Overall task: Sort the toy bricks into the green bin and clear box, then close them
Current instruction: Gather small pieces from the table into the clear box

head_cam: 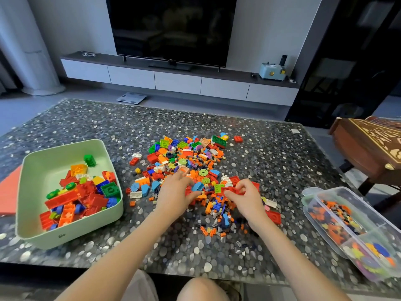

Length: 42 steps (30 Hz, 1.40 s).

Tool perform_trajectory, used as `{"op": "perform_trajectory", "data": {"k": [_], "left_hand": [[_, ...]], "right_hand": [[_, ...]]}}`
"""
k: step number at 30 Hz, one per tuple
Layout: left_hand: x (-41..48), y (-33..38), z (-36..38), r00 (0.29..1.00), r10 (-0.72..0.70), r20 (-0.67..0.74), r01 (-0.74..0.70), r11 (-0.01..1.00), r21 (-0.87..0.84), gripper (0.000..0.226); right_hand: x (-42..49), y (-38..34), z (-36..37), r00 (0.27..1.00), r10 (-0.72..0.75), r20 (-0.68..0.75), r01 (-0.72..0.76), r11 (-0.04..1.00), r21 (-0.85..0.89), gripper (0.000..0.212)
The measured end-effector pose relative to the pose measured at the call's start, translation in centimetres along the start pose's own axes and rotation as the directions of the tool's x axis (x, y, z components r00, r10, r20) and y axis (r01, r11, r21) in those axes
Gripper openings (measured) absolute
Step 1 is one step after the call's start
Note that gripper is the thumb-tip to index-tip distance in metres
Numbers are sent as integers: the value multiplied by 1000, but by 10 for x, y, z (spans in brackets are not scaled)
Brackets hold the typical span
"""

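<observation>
A pile of mixed toy bricks (191,161) lies in the middle of the pebble-patterned table. The green bin (32,170) stands open at the left, holding several large bricks, mostly red. At the right stands the clear box (338,227), open, with small orange and dark pieces in one compartment and flat coloured discs in another. My left hand (173,192) is in the pile, its fingers curled around a blue brick (197,186). My right hand (245,196) pinches a red brick (231,190) at the pile's near right side.
A red lid (8,192) lies left of the green bin. The clear box's lid (308,192) sits behind it. A carved wooden box (368,144) stands on a stand beyond the table's right edge. A TV cabinet runs along the far wall. Bare tabletop shows near the front edge.
</observation>
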<state>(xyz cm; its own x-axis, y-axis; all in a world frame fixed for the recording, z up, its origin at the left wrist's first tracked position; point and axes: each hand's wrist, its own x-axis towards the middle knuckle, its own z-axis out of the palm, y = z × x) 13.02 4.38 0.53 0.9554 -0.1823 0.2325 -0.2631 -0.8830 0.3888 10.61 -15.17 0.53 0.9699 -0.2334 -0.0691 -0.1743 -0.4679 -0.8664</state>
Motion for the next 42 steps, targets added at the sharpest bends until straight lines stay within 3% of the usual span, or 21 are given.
{"op": "perform_trajectory", "data": {"k": [1, 3, 5, 8, 12, 16, 20, 23, 27, 31, 33, 35, 38, 42], "left_hand": [[0, 0, -5, 991, -126, 53, 134, 970, -204, 32], [-2, -1, -20, 934, -289, 209, 357, 750, -557, 33], [-2, -13, -39, 879, -364, 308, 474, 594, -650, 34], [-8, -41, -73, 830, -439, 343, 543, 498, -676, 29], [-19, -98, -111, 773, -612, 167, 530, 479, -699, 17], [-38, -142, -136, 699, -715, 13, 597, 573, -562, 35], [-45, -155, -139, 747, -664, 34, 593, 642, -487, 56], [-46, -154, -134, 782, -623, 17, 555, 685, -471, 61], [-47, -133, -125, 807, -590, -31, 532, 749, -395, 58], [-38, -99, -107, 868, -494, -49, 453, 828, -331, 55], [-32, -78, -96, 903, -426, -56, 390, 866, -312, 46], [-26, -60, -82, 919, -387, -72, 348, 885, -310, 39], [-16, -27, -55, 968, -239, -75, 210, 939, -272, 30], [-16, 6, -14, 992, 18, 123, 0, 989, -147, 25]], "right_hand": [[0, -9, 3, 982, 149, 120, -177, 945, 276, 21], [-1, -26, 12, 884, 291, 365, -458, 695, 554, 12], [-4, -45, 26, 804, 291, 519, -590, 495, 638, 13], [-11, -76, 52, 747, 219, 628, -658, 379, 651, 14], [-16, -122, 103, 722, 178, 668, -668, 427, 609, 9], [-29, -168, 163, 709, 94, 699, -611, 577, 543, 18], [-32, -184, 200, 686, 21, 727, -601, 580, 551, 11], [-34, -178, 199, 697, 4, 717, -580, 592, 560, 34], [-38, -150, 161, 789, 24, 614, -495, 618, 611, 44], [-37, -97, 110, 914, 119, 388, -358, 688, 631, 25], [-33, -64, 83, 970, 170, 173, -233, 853, 468, 22], [-26, -29, 55, 994, 97, -54, -95, 994, 48, 23], [-8, 15, 16, 992, -15, -128, -51, 868, -493, 34], [2, 37, 5, 984, -141, 110, 174, 624, -762, 48]]}}
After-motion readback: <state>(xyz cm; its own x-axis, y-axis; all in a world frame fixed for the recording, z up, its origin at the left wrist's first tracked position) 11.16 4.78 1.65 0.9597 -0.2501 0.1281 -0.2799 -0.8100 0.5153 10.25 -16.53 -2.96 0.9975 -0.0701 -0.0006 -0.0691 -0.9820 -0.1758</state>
